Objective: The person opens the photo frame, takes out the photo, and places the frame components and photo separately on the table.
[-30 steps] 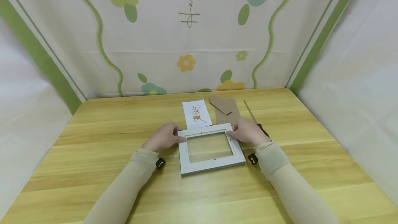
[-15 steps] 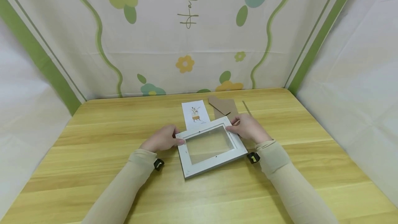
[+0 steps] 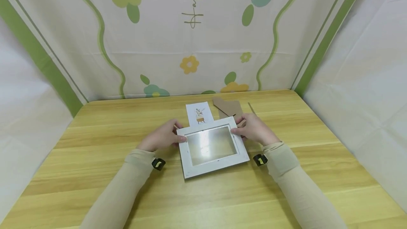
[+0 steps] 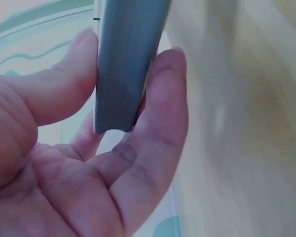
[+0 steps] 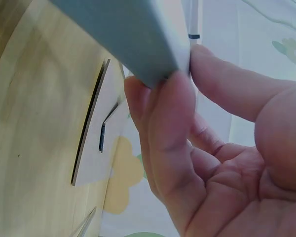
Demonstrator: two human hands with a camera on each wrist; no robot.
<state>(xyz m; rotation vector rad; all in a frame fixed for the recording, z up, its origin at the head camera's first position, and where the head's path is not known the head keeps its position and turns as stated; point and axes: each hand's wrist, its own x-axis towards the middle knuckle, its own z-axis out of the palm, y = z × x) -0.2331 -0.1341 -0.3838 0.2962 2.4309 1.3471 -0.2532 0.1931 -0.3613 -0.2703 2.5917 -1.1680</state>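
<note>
A white picture frame (image 3: 216, 164) with a clear, shiny pane (image 3: 210, 146) is held tilted above the table. My left hand (image 3: 163, 135) grips its left side near the far corner, thumb on the upper face. In the left wrist view the frame's grey edge (image 4: 126, 64) sits between thumb and fingers. At the far right corner my right hand (image 3: 254, 130) pinches the frame, thumb on top and fingers beneath. The right wrist view has that pale edge (image 5: 133, 34) between fingers and thumb.
Behind the frame lie a white card (image 3: 199, 112) with a plant print and a brown backing board (image 3: 229, 107) with a folded flap. A thin metal shaft (image 3: 251, 108) shows beyond my right hand, its other end hidden. Patterned cloth (image 3: 159, 45) hangs past the table's far edge.
The picture frame has come up off the table, tilting and turning slightly, and now covers the card's near part. Both hands keep their grip. Light now glares on the pane.
</note>
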